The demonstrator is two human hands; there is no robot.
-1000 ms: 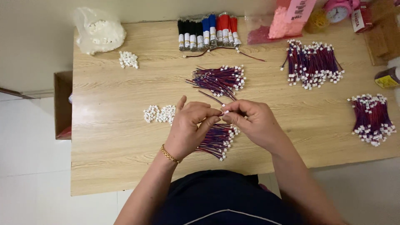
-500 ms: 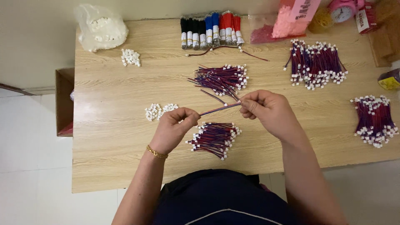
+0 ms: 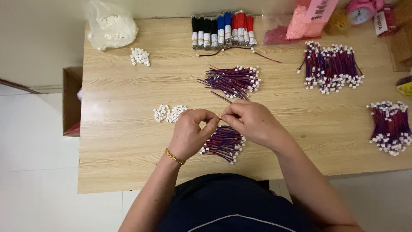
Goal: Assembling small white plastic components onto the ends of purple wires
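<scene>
Left hand [image 3: 191,134] with gold bracelet, fingertips pinched on one end of a thin red-and-blue wire [image 3: 223,97]; right hand [image 3: 251,122] pinching the same wire just beside it, over the pale wooden table [image 3: 120,146]. Directly beneath both hands, a bundle of red-and-blue wires with white plastic plugs [image 3: 223,144]. Just left of the left hand, a small heap of loose white plastic connectors [image 3: 169,113]. Beyond the right hand, a second bundle of like wires [image 3: 234,80].

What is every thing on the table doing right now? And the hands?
Left hand: pinched on the wire end.
Right hand: pinched on the wire.
Wire: held, slanting up from the fingers.
Near bundle: lying under the hands.
Middle bundle: lying loose, fanned.
White plugs: small heap, untouched.
Bag: lying slumped, full of white bits.
Far bundles: piled flat.
</scene>
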